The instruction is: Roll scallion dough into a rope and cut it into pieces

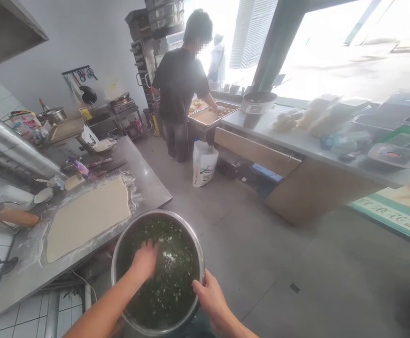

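Observation:
A round metal bowl [190, 229] is in front of me, filled with a dark green, wet-looking mix [171, 281] of chopped greens with pale bits. My left hand [146, 259] reaches over the near left of the bowl, fingers stretched forward into the mix, blurred and with their tips partly hidden. Closed on the right side of the rim is my right hand [210, 295], its thumb over the edge. Left of the bowl, a flat rectangular sheet of dough [90, 218] lies on the floured metal table [148, 188].
A wooden rolling pin [14, 216] and a slotted spatula [2, 264] are at the table's left. A co-worker [181, 84] stands by a tray [208, 117] farther back. A white bag [205, 164] stands on the floor. Along the right runs a counter [296, 136] bearing packages.

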Tool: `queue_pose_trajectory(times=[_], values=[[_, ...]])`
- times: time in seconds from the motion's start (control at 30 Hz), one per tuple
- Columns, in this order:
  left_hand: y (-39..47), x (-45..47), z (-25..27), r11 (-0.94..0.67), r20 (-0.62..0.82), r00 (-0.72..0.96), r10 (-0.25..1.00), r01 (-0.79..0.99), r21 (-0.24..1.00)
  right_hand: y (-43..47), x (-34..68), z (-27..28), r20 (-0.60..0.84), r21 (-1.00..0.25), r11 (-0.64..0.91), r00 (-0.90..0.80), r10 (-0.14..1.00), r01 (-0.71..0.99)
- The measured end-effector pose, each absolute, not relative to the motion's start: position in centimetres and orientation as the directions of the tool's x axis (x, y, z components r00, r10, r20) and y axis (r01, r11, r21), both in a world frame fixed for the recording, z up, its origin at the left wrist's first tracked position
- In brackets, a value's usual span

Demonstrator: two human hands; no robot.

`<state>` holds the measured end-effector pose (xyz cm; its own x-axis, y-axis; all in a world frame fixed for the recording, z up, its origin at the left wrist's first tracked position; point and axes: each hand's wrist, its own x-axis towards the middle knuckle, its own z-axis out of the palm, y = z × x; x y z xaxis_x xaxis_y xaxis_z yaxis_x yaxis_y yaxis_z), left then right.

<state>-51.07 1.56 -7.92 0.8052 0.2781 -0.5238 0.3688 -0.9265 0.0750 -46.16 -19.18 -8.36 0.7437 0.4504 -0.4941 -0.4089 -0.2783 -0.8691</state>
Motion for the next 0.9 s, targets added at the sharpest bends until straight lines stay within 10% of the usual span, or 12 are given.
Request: queue_pose_trajectory(times=[0.2, 0.33, 0.57, 0.73, 0.9], values=[[-1.5, -52.0, -7.0, -0.954, -0.419, 0.903, 0.099, 0.206, 0.219, -18.6, -45.9, -8.5, -0.516, -0.856, -0.264, 0.733, 0.443, -0.444], [0.3, -47.0, -5.0, -0.941, -0.375, 0.869, -0.322, -0.249, 0.231, -18.1, -46.5, -8.5, -0.515, -0.857, -0.308, 0.725, 0.458, -0.414], [4.7, -50.4, -4.4, -0.954, -0.447, 0.843, 0.300, 0.262, -0.147, -19.8, -46.6, -8.6, -0.504, -0.863, -0.296, 0.740, 0.445, -0.410], [0.6, -52.0, -8.0, -0.972, -0.586, 0.805, 0.097, 0.204, 0.119, -19.5, -46.7, -10.2, -0.517, -0.855, -0.238, 0.717, 0.466, -0.461], [2.3, -51.8, -8.3, -0.943, -0.527, 0.803, 0.279, 0.332, 0.006, -19.1, -46.1, -11.0, -0.538, -0.842, -0.300, 0.742, 0.400, -0.449]])
